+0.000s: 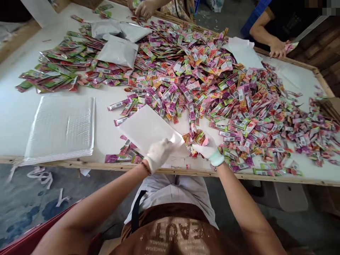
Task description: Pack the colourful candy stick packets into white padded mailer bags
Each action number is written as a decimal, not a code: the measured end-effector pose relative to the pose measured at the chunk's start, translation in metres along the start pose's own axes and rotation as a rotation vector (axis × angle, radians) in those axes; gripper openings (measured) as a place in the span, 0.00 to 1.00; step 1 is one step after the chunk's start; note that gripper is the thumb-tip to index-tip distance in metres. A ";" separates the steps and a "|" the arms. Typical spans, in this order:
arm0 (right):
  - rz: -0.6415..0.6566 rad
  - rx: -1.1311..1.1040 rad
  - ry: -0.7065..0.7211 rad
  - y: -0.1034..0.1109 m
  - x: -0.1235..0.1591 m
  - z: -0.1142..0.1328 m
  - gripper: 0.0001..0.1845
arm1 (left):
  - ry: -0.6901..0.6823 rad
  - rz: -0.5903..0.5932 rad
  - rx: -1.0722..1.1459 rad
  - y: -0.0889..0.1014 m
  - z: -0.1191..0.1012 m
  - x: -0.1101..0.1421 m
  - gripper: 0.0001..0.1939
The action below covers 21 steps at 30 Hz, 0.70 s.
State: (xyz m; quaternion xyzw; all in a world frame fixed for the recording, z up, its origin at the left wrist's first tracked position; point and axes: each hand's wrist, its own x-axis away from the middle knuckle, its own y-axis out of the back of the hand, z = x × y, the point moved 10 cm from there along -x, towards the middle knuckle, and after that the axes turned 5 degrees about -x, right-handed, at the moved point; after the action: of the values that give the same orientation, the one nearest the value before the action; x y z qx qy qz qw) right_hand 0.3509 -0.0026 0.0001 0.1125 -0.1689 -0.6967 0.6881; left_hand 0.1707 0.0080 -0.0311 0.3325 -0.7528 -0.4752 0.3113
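Observation:
My left hand (pixel 158 154), in a white glove, is closed on the near edge of a white padded mailer (pixel 148 128) that lies tilted over the table. The mailer's open end points right. Just beyond that end, my gloved right hand (pixel 208 147) is wrapped around a bunch of small stick sachets (pixel 195 136) in pink, green and orange. A big heap of the same sachets (pixel 186 78) spreads across the table behind and to the right of both hands. A few purple sachets (pixel 127 150) stick out from under the mailer, left of my left hand.
A stack of flat bubble mailers (pixel 62 124) lies at the left. Filled white mailers (pixel 118 51) rest on the heap at the back, and another white mailer (pixel 243 51) at the back right. Co-workers' hands (pixel 278 47) show at the far side. A wooden rim (pixel 87 164) edges the table.

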 end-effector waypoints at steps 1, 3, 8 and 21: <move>-0.017 0.045 0.008 -0.001 0.006 0.004 0.22 | -0.009 0.026 0.030 -0.015 -0.015 -0.009 0.15; -0.038 0.207 0.021 -0.008 0.018 0.006 0.24 | 0.031 -0.005 0.156 -0.029 -0.025 -0.021 0.11; 0.141 0.734 0.026 -0.049 0.031 -0.007 0.40 | 0.104 -0.151 0.687 -0.027 0.002 -0.026 0.14; 0.437 0.867 -0.146 -0.090 -0.027 -0.018 0.17 | 0.180 -0.386 0.269 0.030 -0.021 -0.012 0.13</move>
State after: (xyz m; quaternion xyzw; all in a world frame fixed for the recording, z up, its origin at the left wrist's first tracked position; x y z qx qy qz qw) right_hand 0.2761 0.0228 -0.0531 0.3014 -0.5110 -0.4076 0.6942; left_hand 0.1883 0.0169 0.0017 0.5495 -0.7011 -0.3898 0.2335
